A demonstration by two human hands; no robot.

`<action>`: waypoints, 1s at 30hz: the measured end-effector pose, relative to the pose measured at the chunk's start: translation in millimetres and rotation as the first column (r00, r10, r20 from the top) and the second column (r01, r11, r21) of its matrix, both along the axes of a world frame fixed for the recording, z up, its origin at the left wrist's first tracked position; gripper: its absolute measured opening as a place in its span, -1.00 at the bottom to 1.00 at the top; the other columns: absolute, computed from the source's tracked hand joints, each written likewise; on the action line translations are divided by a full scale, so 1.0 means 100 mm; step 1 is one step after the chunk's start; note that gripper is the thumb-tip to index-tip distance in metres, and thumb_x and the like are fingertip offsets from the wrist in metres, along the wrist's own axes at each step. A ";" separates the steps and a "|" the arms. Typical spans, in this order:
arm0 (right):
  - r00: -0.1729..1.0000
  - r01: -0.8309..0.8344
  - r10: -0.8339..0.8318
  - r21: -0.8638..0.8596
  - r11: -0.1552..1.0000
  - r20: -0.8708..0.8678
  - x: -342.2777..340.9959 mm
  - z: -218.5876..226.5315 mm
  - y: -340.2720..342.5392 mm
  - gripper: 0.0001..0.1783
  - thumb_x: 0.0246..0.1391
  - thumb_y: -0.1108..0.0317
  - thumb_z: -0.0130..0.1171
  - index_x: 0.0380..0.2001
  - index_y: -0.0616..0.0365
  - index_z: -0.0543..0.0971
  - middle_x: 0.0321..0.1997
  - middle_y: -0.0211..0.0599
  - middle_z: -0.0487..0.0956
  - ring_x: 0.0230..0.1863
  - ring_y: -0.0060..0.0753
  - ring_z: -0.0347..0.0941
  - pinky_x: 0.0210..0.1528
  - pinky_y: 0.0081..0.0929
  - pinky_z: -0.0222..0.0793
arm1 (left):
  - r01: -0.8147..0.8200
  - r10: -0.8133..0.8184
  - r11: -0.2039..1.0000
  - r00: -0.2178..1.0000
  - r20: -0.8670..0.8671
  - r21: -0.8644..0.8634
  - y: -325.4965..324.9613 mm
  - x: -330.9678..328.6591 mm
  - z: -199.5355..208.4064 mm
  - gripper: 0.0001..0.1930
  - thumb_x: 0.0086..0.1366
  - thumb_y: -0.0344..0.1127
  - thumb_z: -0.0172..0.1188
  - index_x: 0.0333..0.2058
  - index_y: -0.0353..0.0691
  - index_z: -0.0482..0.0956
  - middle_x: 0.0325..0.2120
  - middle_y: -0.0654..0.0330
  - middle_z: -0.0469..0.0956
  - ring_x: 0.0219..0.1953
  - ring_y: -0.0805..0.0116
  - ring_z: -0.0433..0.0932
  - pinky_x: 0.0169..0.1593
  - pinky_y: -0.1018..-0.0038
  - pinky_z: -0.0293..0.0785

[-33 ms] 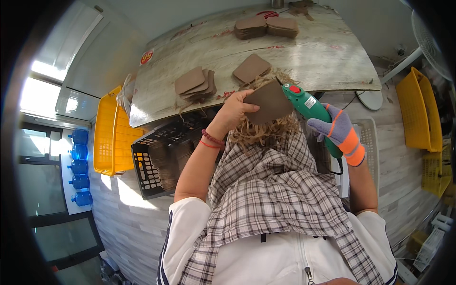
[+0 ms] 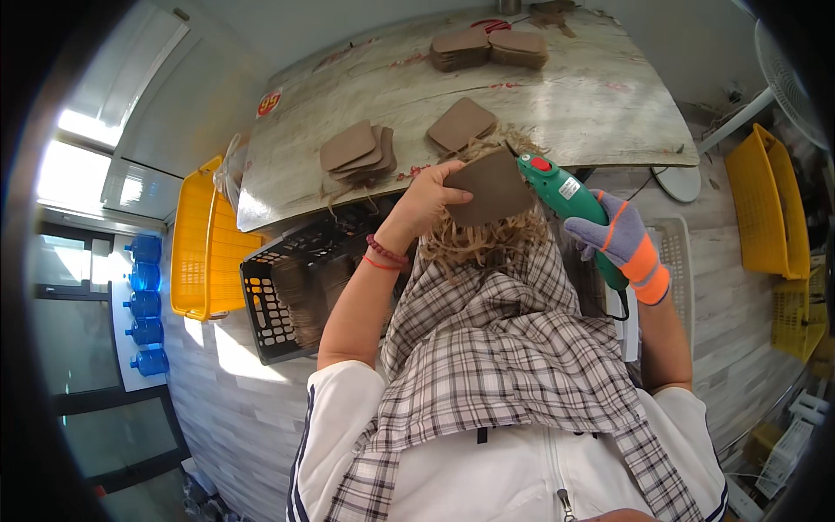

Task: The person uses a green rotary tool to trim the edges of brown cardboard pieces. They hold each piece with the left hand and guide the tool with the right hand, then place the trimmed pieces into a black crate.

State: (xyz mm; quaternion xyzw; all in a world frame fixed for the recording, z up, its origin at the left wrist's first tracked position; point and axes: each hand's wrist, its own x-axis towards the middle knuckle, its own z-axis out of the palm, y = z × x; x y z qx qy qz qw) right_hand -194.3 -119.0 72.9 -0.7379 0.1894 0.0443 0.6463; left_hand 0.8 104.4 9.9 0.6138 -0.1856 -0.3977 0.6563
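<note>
My left hand [image 2: 432,200] is bare and pinches a flat brown panel [image 2: 491,191] by its left edge, thumb on top. In my gloved right hand [image 2: 622,244] is a green electric cutter [image 2: 559,184] with a red switch. Its tip touches or lies very close to the panel's right edge; exact contact is hard to make out. Thin brown trimmings [image 2: 487,242] heap on my plaid apron [image 2: 478,331] below the panel. Just beyond, at the table's front edge, lies another brown panel [image 2: 461,124]. To its left is a fanned stack of similar panels [image 2: 352,148].
Two neat panel stacks [image 2: 459,48] sit far back on the table [image 2: 296,165]. Under its left front is a black crate [image 2: 261,304] holding brown pieces. Yellow baskets [image 2: 196,252] stand left and right. A pale basket [image 2: 683,261] and a fan [image 2: 787,78] are at right.
The panel in my left hand has shifted very slightly left. The cutter and my right hand look almost unmoved.
</note>
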 end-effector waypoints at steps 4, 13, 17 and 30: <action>0.999 -0.043 0.043 0.000 0.999 0.002 -0.02 -0.07 -0.04 -0.56 -0.05 0.27 0.34 -0.15 0.28 0.47 -0.54 -0.42 0.50 -0.62 -0.67 0.39 -0.59 -0.67 0.35 | -0.094 0.076 0.994 0.957 0.278 0.049 0.11 0.10 0.09 -0.70 0.02 -0.61 0.24 -0.22 -0.29 0.49 -0.35 0.28 0.55 -0.30 0.54 0.49 -0.20 0.57 0.43; 0.990 -0.136 0.136 -0.002 0.991 -0.032 -0.02 -0.10 0.00 -0.56 -0.09 0.22 0.40 -0.23 0.28 0.51 -0.58 -0.43 0.51 -0.63 -0.68 0.38 -0.59 -0.66 0.31 | -0.174 0.189 0.980 0.966 0.177 -0.099 0.19 0.15 0.17 -0.79 0.02 -0.57 0.29 -0.31 -0.32 0.57 -0.44 0.25 0.60 -0.41 0.53 0.55 -0.28 0.60 0.49; 0.989 -0.146 0.147 -0.050 0.988 0.003 0.00 -0.14 0.05 -0.56 -0.10 0.19 0.41 -0.23 0.26 0.51 -0.57 -0.44 0.51 -0.62 -0.71 0.37 -0.60 -0.67 0.29 | -0.086 0.094 0.995 0.975 0.200 -0.045 0.15 0.12 0.16 -0.81 0.02 -0.56 0.29 -0.33 -0.32 0.57 -0.44 0.26 0.60 -0.41 0.54 0.54 -0.29 0.60 0.48; 0.982 -0.191 0.191 -0.022 0.981 -0.005 0.24 -0.07 0.16 -0.57 -0.04 0.25 0.34 -0.16 0.28 0.49 -0.51 -0.44 0.52 -0.57 -0.73 0.38 -0.54 -0.71 0.31 | 0.133 -0.140 0.990 0.962 0.235 0.048 -0.09 0.03 0.18 -0.63 0.01 -0.59 0.28 -0.14 -0.30 0.51 -0.27 0.22 0.57 -0.23 0.48 0.52 -0.13 0.56 0.45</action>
